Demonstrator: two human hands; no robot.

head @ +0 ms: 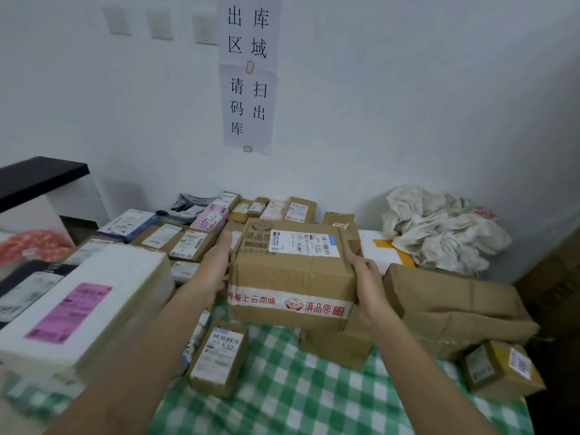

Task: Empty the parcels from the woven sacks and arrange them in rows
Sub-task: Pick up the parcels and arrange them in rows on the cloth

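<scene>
We held a cardboard box (pixel 292 274) above the bench (pixel 282 387), left hand (pixel 216 262) flat against its left side and right hand (pixel 365 277) curled round its right edge. Many parcels already lay in rows (pixel 188 237) at the back. We judged emptying done, as crumpled sacks (pixel 439 227) lay aside, with loose parcels still unsorted.

Bare forearms, bare hands (pixel 216 265), sleeves unseen.
</scene>
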